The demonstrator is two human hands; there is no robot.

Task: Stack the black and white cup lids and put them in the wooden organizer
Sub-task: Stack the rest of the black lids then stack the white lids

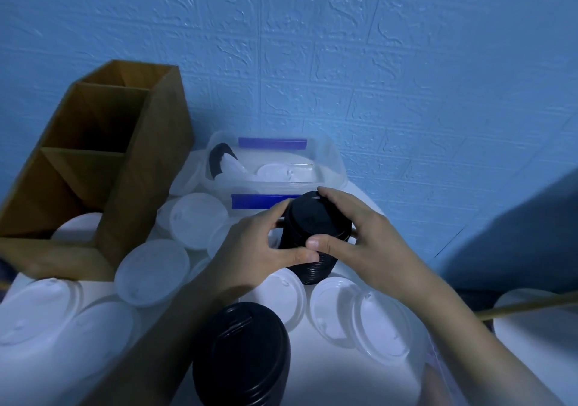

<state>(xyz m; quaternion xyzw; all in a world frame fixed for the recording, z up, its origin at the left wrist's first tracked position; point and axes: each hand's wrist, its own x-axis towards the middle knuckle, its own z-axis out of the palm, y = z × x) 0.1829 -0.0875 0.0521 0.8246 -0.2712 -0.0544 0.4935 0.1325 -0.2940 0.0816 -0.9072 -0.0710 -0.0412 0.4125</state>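
Note:
Both hands hold a tall stack of black lids [316, 224] above the table's middle. My left hand [259, 246] grips its left side, thumb on the lower front. My right hand [359, 236] grips the right side, fingers over the top lid and thumb on the front. A second stack of black lids [240, 355] stands nearer to me. Several white lids [153, 272] lie loose around both stacks. The wooden organizer [103, 155] stands at the left with open compartments; a white lid [78, 225] lies in its front part.
A clear plastic bin [328, 155] with blue clips stands behind the held stack and contains white lids and a black one. A blue textured wall rises close behind. A thin wooden stick [528, 307] crosses the right edge over another white object.

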